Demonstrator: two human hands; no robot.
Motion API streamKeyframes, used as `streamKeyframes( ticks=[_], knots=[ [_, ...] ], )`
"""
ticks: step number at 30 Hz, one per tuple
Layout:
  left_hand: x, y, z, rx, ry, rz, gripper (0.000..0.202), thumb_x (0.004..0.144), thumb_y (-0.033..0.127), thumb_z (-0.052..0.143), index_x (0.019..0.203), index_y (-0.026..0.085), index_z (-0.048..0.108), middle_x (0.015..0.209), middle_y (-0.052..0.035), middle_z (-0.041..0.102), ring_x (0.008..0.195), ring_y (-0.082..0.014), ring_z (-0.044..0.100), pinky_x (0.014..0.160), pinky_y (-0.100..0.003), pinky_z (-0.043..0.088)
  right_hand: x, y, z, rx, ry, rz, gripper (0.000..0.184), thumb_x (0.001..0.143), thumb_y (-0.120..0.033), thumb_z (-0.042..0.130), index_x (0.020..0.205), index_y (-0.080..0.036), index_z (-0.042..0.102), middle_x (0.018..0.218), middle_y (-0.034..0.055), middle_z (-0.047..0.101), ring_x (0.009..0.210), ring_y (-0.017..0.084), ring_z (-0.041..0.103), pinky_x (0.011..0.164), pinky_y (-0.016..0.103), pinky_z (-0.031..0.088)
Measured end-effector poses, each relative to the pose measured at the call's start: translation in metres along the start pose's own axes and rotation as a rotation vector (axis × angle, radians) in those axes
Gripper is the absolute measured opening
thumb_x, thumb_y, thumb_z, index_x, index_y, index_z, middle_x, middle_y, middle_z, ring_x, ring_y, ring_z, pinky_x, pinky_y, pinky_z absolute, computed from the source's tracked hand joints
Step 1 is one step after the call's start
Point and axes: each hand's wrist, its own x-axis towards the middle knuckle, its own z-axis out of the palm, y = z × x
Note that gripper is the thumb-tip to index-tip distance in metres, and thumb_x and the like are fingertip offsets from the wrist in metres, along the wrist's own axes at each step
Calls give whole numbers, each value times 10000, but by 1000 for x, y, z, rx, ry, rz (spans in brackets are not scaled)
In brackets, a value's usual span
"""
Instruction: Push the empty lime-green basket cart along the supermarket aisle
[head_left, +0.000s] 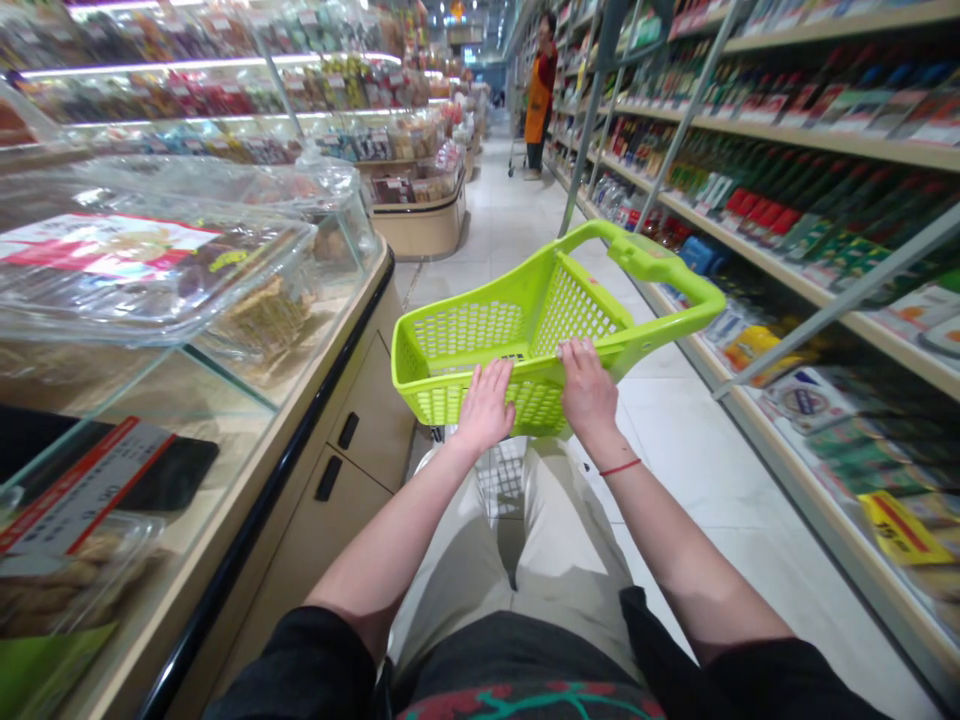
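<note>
A bright green plastic shopping cart (469,325) with perforated walls stands sideways in front of my legs, its looped handle (679,285) to the right. My left hand (487,402) holds the near rim of its basket, fingers over the edge and thumb on the outside. Farther right on the same rim, near the handle end, my right hand (588,388) is closed with its fingers curled over. The part of the basket floor that shows has nothing on it; the near wall hides the rest.
On the left, a glass-edged display counter (315,380) carries clear packs of baked food (150,270). Stocked shelves (817,270) with slanting metal posts line the right. A person in an orange apron (537,105) stands farther down the tiled aisle (499,190).
</note>
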Motion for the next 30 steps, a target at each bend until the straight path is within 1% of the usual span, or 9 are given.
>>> streamKeyframes(
  ticks=[5, 8, 11, 15, 18, 20, 22, 28, 30],
  knots=[
    [1, -1, 1, -2, -12, 8, 765, 821, 184, 503, 1558, 102, 315, 1616, -166, 419, 1554, -291, 305, 1298, -556, 196, -6, -48, 23, 100, -53, -63, 578, 928, -28, 359, 1482, -103, 508, 1522, 195, 546, 1477, 311, 443, 1116, 485, 497],
    [1, -1, 0, 3, -25, 5, 761, 821, 179, 495, 1552, 69, 317, 1613, -189, 416, 1554, -290, 303, 1302, -546, 187, -5, -61, 28, 124, -102, -107, 571, 930, -40, 379, 1484, -94, 507, 1531, 194, 537, 1477, 306, 445, 1106, 465, 510],
    [1, -2, -1, 9, -32, 8, 767, 817, 180, 495, 1554, 65, 315, 1619, -181, 410, 1553, -289, 305, 1304, -533, 185, -1, -55, 20, 88, -153, -120, 571, 925, -19, 365, 1468, -95, 524, 1529, 186, 541, 1472, 306, 453, 1052, 441, 545],
    [0, -2, -3, 13, -28, 18, 763, 820, 177, 495, 1555, 76, 316, 1620, -172, 411, 1559, -281, 292, 1304, -524, 189, 5, -24, 1, 12, -133, -80, 561, 933, -20, 374, 1458, -125, 541, 1493, 177, 582, 1469, 317, 455, 989, 429, 574],
    [0, -2, -2, 17, -22, 19, 751, 832, 174, 489, 1556, 79, 313, 1620, -171, 412, 1559, -279, 293, 1304, -530, 184, 8, -3, -10, -43, -110, 11, 562, 923, -7, 387, 1457, -100, 535, 1520, 191, 550, 1482, 335, 432, 1013, 457, 563],
    [0, -1, -2, 18, -21, 19, 744, 837, 178, 489, 1553, 70, 317, 1621, -175, 410, 1558, -285, 294, 1304, -528, 184, 8, 2, -12, -47, -102, 46, 573, 914, 11, 390, 1461, -86, 529, 1537, 192, 530, 1491, 340, 418, 1068, 478, 532],
    [0, -1, -1, 18, -23, 18, 750, 834, 183, 495, 1552, 62, 317, 1622, -179, 405, 1557, -289, 295, 1303, -530, 186, 7, -4, -10, -12, -103, 41, 571, 922, 14, 374, 1466, -77, 523, 1540, 190, 527, 1493, 334, 415, 1118, 490, 496],
    [2, 0, -2, 42, -54, 21, 762, 830, 202, 496, 1555, 53, 315, 1632, -183, 388, 1566, -286, 274, 1309, -513, 172, 2, -51, 15, 158, -185, -16, 546, 937, 4, 348, 1451, -29, 530, 1544, 203, 517, 1518, 289, 379, 1211, 457, 410],
    [2, -1, -4, 53, -65, 21, 769, 832, 197, 486, 1563, 45, 301, 1642, -183, 370, 1570, -281, 263, 1313, -497, 163, 2, -60, 21, 198, -207, -30, 550, 924, 8, 366, 1450, -12, 525, 1544, 215, 513, 1525, 272, 367, 1233, 434, 383]
  ],
)
